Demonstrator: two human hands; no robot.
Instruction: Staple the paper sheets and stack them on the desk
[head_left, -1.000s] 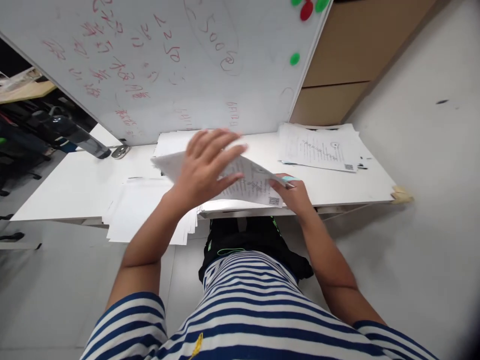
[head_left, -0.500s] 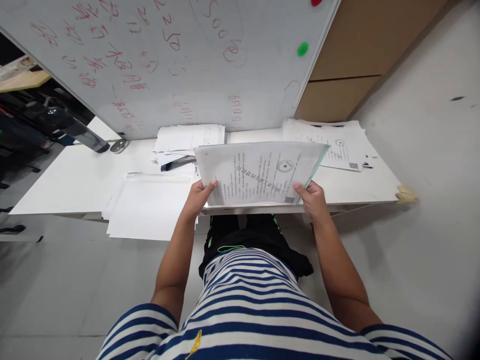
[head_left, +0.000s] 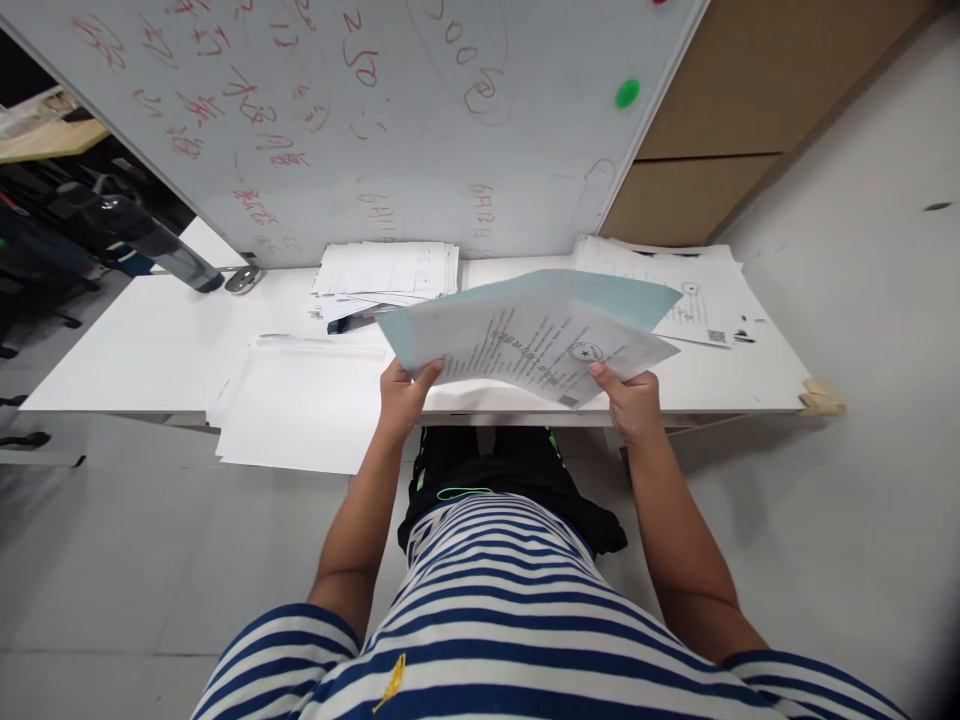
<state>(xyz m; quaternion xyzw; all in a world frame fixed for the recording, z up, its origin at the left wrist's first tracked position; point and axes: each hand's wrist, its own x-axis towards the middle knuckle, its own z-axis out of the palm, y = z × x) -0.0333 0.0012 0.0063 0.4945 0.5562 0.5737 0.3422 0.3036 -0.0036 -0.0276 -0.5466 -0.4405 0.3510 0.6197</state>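
Above the desk's front edge, both hands hold a printed document (head_left: 517,345) with a round star stamp and a square code. Behind it shows a light blue-green sheet (head_left: 622,292), fanned out past the white page at the top and left. My left hand (head_left: 405,395) pinches the left lower corner, thumb on top. My right hand (head_left: 634,400) grips the right lower side, its thumb on the printed face near the stamp. The fingers under the paper are hidden. The white page bows and tilts down to the right.
On the white desk (head_left: 150,345) lie a paper stack (head_left: 386,270) at the back, white sheets (head_left: 300,410) overhanging the front edge, and stamped papers (head_left: 694,290) at right. A dark bottle (head_left: 150,240) and a mouse-like object (head_left: 243,280) are left. A whiteboard (head_left: 420,150) stands behind.
The white page has shifted and turned clockwise against the blue-green sheet, which now shows widely behind it. Both hands keep their grip. The view has shifted slightly.
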